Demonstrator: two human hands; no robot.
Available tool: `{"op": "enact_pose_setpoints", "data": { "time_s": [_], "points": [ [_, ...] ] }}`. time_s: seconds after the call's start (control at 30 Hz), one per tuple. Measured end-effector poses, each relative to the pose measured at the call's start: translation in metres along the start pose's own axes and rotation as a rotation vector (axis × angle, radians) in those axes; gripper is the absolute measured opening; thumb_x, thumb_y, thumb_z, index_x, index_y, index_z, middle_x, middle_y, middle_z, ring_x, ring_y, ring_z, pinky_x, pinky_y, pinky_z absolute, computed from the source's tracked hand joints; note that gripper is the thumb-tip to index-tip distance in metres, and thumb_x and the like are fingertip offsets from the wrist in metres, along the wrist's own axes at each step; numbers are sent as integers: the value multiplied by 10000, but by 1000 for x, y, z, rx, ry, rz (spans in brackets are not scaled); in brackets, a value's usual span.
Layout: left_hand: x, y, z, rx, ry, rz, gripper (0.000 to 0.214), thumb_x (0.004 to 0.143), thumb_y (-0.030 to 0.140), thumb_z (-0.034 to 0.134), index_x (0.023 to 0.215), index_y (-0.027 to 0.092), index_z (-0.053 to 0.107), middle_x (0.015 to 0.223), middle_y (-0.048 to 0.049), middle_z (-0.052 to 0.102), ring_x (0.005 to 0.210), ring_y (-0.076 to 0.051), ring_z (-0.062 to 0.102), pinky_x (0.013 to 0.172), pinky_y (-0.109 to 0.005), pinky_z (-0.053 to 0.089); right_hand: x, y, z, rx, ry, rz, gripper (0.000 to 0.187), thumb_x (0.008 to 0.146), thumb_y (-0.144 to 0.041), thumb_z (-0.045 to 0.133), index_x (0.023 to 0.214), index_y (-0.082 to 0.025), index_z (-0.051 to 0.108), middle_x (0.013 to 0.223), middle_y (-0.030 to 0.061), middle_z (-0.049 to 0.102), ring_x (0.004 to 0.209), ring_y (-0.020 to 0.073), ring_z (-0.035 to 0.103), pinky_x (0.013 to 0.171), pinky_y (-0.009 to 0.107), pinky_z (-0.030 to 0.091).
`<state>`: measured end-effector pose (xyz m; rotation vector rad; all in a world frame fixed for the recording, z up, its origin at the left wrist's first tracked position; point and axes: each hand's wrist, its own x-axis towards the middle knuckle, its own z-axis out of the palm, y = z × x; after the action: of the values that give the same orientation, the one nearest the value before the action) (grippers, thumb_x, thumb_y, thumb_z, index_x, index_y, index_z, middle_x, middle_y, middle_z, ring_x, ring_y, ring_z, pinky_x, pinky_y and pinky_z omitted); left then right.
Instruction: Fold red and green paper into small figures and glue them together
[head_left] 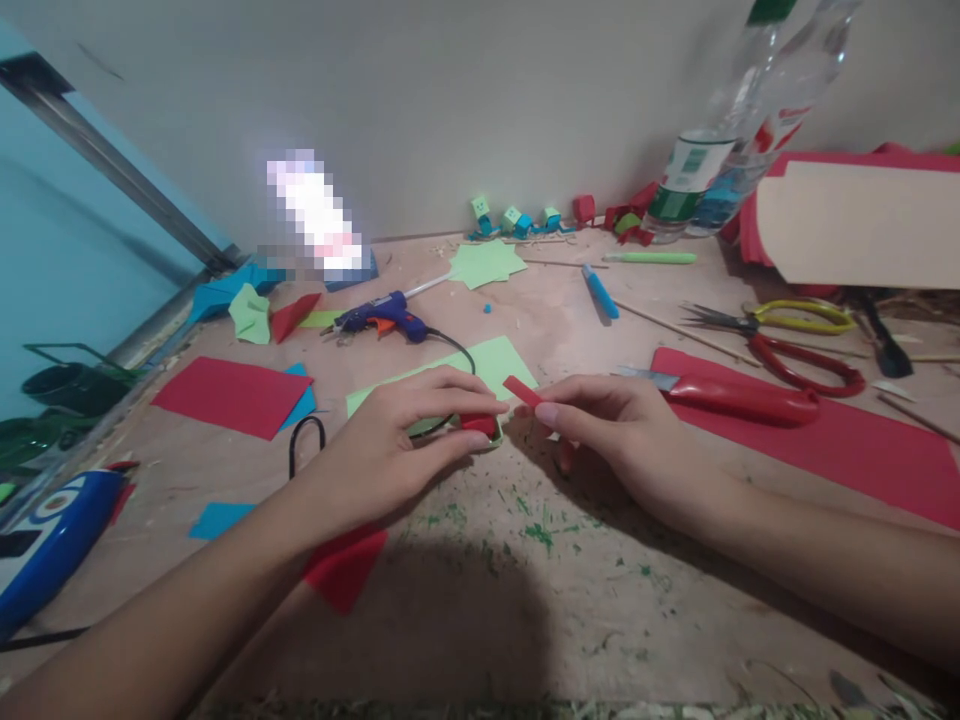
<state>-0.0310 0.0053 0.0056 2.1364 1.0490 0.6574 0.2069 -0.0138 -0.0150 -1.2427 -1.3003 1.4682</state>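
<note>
My left hand (pixel 416 430) is closed on a small red piece (pixel 478 426), perhaps folded paper, with a pale green edge beside it; the fingers hide most of it. My right hand (pixel 619 425) pinches a narrow red paper strip (pixel 520 389) between thumb and fingers. The strip's free end points up and left, toward the left fingertips. Another bit of red (pixel 565 457) shows under the right fingers. Beneath and behind both hands lies a light green paper sheet (pixel 499 362).
A blue glue gun (pixel 390 318) with a cord lies behind my left hand. At right, a red-handled knife (pixel 739 398) rests on red paper (pixel 847 450), near scissors (pixel 784 335). Bottles (pixel 686 185) and small paper figures (pixel 514 220) stand along the wall. A bright blurred screen (pixel 315 215) leans at left.
</note>
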Motion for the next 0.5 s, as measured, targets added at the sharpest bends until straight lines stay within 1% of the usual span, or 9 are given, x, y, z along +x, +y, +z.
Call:
{"op": "enact_pose_setpoints", "data": {
  "time_s": [0.1,0.17,0.23,0.3,0.4,0.5],
  "points": [
    [-2,1,2,10,81,1,267,943,258,760,1208,285,786,1182,-19,785,1104,-210,716,1002,-348,566,1,2,-1,27,-5,-13,182,852,-367,806,815,-189,817,653,-4,697,565,104,575,515,231,423],
    [-2,2,4,-2,124,2,262,902,237,795,1162,269,785,1158,-23,787,1091,-220,717,1003,-360,565,1,3,-1,55,8,-12,179,843,-368,821,822,-190,824,695,5,722,581,102,587,531,225,452],
    [-2,2,6,-18,132,7,206,882,208,801,1082,255,787,1131,-24,785,1083,-224,717,1001,-368,565,1,4,-1,75,30,0,176,836,-367,830,832,-191,828,721,11,734,592,102,594,546,222,477],
    [-1,2,7,-25,124,8,178,877,190,794,1044,252,784,1108,-23,786,1062,-223,721,970,-367,578,1,5,-2,79,41,6,172,833,-364,832,833,-192,830,712,11,728,586,102,593,542,219,482],
    [-1,1,7,-28,128,-6,194,865,197,803,1050,250,783,1094,-25,789,1043,-226,726,932,-366,598,1,6,-2,77,39,4,169,833,-364,832,826,-195,832,712,15,726,594,105,597,542,216,488],
    [0,-2,6,-45,150,-14,231,850,223,821,1077,251,790,1099,-33,791,1059,-237,729,953,-382,604,2,7,-1,82,37,10,176,837,-375,830,831,-200,835,737,20,737,595,106,602,546,221,491]
  ]
}}
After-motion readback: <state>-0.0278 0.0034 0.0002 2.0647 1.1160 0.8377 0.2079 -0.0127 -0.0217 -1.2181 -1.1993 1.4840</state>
